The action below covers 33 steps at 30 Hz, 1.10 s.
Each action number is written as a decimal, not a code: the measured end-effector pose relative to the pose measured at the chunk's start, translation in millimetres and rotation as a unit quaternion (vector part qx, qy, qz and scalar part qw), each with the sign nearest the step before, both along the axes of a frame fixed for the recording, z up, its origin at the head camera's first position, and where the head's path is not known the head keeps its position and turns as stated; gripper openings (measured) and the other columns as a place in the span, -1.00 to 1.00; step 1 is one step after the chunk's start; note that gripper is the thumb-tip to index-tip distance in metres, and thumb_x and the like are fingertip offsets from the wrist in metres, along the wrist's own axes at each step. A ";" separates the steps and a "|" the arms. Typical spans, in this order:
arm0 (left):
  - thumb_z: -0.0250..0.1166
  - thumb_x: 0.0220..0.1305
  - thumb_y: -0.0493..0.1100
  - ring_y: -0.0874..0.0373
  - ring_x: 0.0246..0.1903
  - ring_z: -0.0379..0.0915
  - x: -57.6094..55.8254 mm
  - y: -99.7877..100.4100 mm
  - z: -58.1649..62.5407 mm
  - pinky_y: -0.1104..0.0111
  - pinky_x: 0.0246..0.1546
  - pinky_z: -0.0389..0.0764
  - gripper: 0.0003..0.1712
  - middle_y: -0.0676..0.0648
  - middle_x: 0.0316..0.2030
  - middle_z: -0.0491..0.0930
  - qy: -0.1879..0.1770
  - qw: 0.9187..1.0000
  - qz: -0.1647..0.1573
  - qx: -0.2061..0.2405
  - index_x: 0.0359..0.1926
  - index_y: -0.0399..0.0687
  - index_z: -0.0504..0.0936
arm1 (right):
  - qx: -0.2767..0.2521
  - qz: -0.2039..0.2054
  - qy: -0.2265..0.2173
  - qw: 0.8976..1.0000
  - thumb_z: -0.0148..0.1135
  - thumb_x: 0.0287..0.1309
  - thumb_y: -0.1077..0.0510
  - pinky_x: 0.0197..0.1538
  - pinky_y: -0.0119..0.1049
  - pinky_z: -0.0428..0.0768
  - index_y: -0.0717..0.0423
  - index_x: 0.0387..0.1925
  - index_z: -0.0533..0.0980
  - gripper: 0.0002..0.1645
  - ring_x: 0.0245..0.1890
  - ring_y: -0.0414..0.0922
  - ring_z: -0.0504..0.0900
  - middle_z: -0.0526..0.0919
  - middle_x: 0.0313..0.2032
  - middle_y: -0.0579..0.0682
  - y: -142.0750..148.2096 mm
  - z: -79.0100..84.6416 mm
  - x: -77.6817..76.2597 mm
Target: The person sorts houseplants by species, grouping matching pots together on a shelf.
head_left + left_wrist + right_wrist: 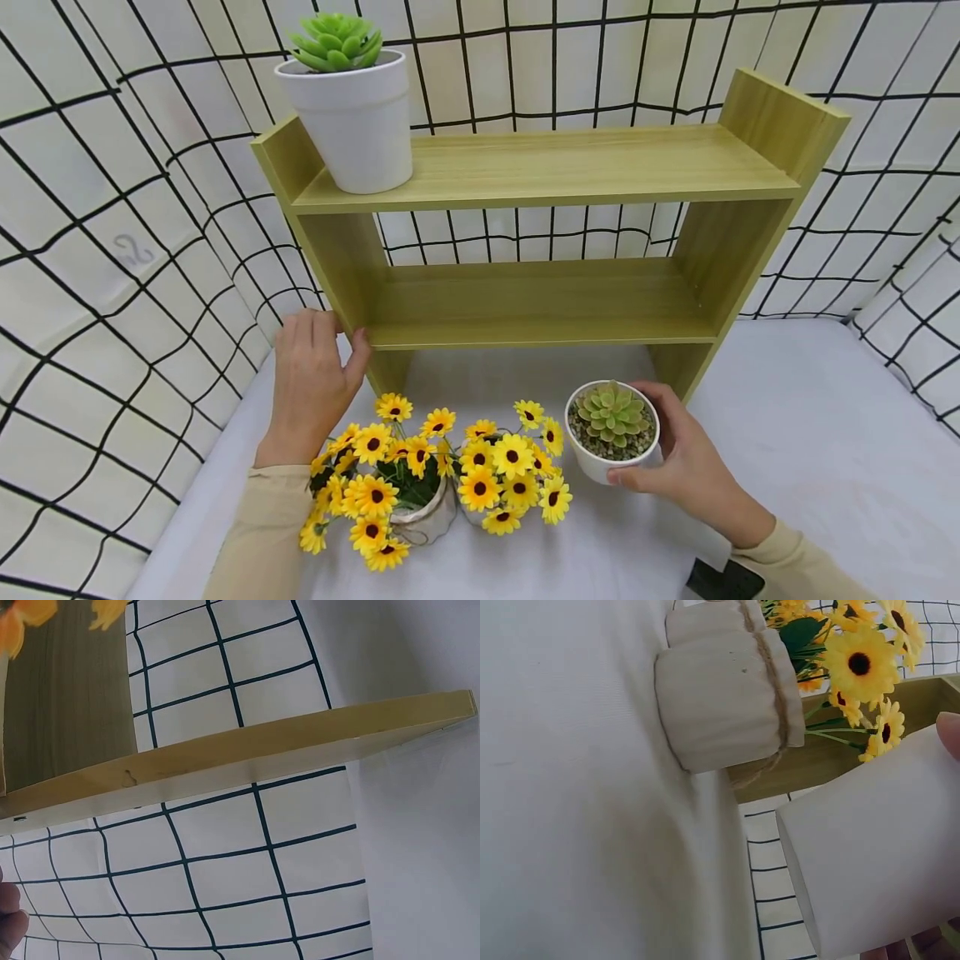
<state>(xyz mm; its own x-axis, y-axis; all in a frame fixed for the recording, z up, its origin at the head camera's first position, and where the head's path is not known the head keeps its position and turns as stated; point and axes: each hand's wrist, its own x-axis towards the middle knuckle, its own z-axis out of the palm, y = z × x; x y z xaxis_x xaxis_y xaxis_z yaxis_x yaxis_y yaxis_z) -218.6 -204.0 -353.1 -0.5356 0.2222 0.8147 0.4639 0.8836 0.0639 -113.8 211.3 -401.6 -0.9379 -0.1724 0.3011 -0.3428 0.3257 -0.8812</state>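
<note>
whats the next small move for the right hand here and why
Probably lift the small succulent pot toward the middle board of the wooden shelf: the right hand grips it just in front, and a larger potted succulent stands on the top board.

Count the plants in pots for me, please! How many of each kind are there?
Potted succulents: 2, one on the shelf and one in the right hand
Potted yellow flowers: 2
Total: 4 potted plants
</note>
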 end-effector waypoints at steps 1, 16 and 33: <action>0.19 0.40 -0.18 -0.19 -0.29 0.22 0.1 -0.6 0.2 0.10 -0.21 0.15 -0.72 -0.30 -0.33 0.39 -0.002 1.000 0.001 -0.002 -0.18 -0.39 0.43 | 0.004 -0.006 -0.002 1.000 0.69 -0.30 0.32 0.20 -0.70 0.44 0.17 0.36 0.27 0.14 0.15 -0.43 0.50 0.48 0.20 0.04 -0.2 2.4 -0.3; 0.15 0.45 -0.11 -0.18 -0.26 0.26 -1.3 -0.4 2.9 0.10 -0.21 0.22 -0.69 -0.29 -0.29 0.41 -0.011 1.000 0.006 -0.021 -0.15 -0.36 0.45 | 0.015 -0.047 0.032 0.998 0.67 -0.27 0.38 0.17 -0.69 0.49 0.17 0.40 0.23 0.17 0.18 -0.37 0.49 0.42 0.23 -0.08 -1.5 44.2 0.2; 0.21 0.38 -0.18 -0.14 -0.29 0.22 2.6 -1.6 1.4 0.12 -0.21 0.19 -0.73 -0.26 -0.34 0.38 0.004 1.000 0.000 0.006 -0.19 -0.36 0.43 | -0.001 -0.064 0.059 0.996 0.60 -0.25 0.49 0.13 -0.67 0.54 0.07 0.41 0.24 0.16 0.18 -0.28 0.49 0.41 0.25 -0.16 3.1 87.6 5.2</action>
